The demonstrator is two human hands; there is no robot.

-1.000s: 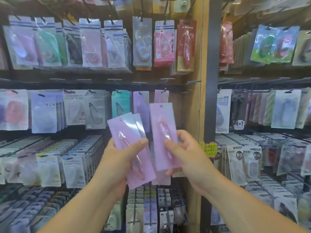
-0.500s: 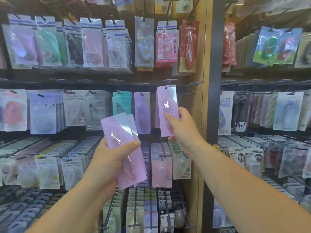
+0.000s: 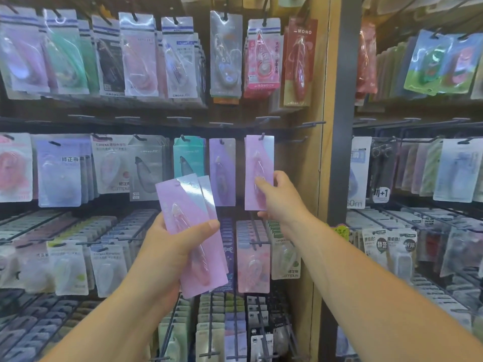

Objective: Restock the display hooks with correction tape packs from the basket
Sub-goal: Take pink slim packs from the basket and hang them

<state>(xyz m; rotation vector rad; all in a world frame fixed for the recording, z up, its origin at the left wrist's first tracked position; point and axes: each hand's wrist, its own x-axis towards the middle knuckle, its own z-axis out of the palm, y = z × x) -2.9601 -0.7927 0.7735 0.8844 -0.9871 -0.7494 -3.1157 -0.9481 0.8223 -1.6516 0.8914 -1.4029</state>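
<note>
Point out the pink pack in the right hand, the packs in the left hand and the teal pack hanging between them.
Pink pack (image 3: pixel 258 155): head view, upper card.
Left-hand packs (image 3: pixel 183 202): head view, front pack's card.
Teal pack (image 3: pixel 188 152): head view, card's upper half.

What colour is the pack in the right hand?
The flat card pack is pale pinkish-lilac, shown best in the head view.

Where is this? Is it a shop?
Probably a stationery shop. Packaged correction tapes hang in rows on metal hooks; the right hand holds a pink pack up at one, and the left hand grips spare packs.
</note>
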